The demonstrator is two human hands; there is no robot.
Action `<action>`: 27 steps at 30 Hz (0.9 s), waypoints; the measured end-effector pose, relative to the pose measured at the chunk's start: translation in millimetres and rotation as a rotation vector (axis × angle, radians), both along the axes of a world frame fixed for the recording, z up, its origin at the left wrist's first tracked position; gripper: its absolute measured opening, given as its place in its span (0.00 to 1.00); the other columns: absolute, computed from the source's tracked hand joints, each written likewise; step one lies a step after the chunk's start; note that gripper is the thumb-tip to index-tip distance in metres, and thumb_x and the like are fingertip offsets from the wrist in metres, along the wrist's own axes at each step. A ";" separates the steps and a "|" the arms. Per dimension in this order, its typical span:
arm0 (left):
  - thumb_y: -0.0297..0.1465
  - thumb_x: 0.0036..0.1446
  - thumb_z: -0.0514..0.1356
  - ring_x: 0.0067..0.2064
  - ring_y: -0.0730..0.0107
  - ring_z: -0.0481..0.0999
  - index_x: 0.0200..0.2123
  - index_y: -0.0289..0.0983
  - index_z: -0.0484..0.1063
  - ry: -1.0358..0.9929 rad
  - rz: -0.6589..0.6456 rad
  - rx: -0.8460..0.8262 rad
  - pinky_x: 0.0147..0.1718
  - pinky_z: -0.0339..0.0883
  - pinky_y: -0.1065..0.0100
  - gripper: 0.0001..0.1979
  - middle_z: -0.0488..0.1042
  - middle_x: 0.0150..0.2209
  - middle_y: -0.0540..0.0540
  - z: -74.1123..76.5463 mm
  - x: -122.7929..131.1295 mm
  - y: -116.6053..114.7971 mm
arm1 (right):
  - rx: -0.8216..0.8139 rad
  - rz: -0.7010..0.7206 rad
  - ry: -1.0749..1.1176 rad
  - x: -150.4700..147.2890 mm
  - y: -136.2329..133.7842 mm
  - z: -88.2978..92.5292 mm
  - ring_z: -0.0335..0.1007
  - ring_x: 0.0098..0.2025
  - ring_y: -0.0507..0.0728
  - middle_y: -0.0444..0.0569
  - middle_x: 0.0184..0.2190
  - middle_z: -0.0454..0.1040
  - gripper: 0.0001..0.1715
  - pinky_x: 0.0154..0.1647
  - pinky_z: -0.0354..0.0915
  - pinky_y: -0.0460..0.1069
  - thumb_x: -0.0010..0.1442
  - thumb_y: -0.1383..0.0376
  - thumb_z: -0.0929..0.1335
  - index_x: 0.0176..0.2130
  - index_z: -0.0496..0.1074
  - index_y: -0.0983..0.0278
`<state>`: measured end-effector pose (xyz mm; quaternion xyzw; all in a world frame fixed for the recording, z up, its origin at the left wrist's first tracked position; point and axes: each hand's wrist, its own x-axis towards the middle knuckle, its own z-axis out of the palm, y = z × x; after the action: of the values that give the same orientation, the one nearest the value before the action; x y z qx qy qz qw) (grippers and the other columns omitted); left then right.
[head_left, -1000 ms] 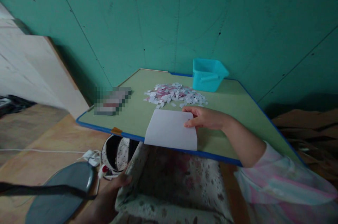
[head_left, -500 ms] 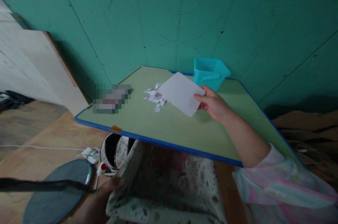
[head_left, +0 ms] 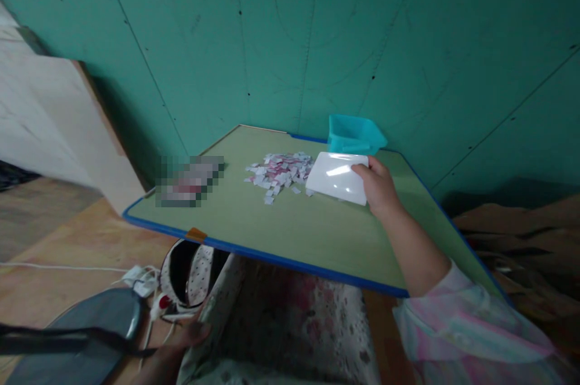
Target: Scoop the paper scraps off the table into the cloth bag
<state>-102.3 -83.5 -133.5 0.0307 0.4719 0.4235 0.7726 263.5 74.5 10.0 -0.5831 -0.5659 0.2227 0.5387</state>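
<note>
My right hand [head_left: 379, 187] pinches the right edge of a flat, glossy white plastic card [head_left: 339, 179], thumb on top. The card is tilted over the tabletop [head_left: 290, 234], its left edge beside a spread heap of small white and pink paper pieces [head_left: 283, 172]. A few pieces show along the card's lower edge. At lower left my left hand [head_left: 174, 352] grips the left rim of a fabric-lined basket [head_left: 369, 342] with a floral pattern, its thumb over the rim and its other fingers hidden. The basket stands below the table's front edge.
A turquoise plastic bin [head_left: 356, 134] stands at the back of the table against the green wall [head_left: 272, 40]. A blurred-out flat object [head_left: 190, 182] lies at the table's left end. On the floor are a dotted round case [head_left: 194, 273], cables and a grey round lid [head_left: 77, 324].
The card has turned and moved right, uncovering much more of the paper heap. My right hand has shifted slightly right and down with it. My left hand stays at the basket.
</note>
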 end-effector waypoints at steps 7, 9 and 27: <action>0.26 0.48 0.57 0.19 0.63 0.72 0.55 0.39 0.58 0.061 -0.046 0.127 0.22 0.68 0.71 0.28 0.72 0.10 0.52 -11.0 -7.9 -2.5 | -0.010 -0.028 -0.076 7.3 -1.3 5.2 0.57 0.24 0.51 0.42 0.21 0.62 0.10 0.22 0.52 0.45 0.47 0.57 0.62 0.28 0.63 0.62; 0.21 0.46 0.58 0.16 0.68 0.71 0.42 0.40 0.73 0.071 -0.073 0.159 0.19 0.66 0.74 0.18 0.71 0.08 0.52 -16.4 -6.9 -2.8 | -0.026 -0.010 -0.077 7.9 -2.4 6.6 0.57 0.24 0.51 0.42 0.21 0.62 0.10 0.22 0.51 0.45 0.47 0.58 0.62 0.28 0.63 0.62; 0.20 0.43 0.59 0.15 0.67 0.68 0.55 0.37 0.57 0.109 -0.003 0.111 0.17 0.64 0.72 0.32 0.70 0.09 0.54 -23.4 -0.9 -7.1 | -0.035 0.086 -0.074 -0.2 -6.7 12.4 0.59 0.25 0.51 0.43 0.24 0.65 0.10 0.24 0.54 0.46 0.47 0.59 0.62 0.30 0.64 0.62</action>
<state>-103.2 -90.5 -156.9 0.0975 0.4891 0.4455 0.7435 263.3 67.8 22.4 -0.5755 -0.6058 0.2339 0.4971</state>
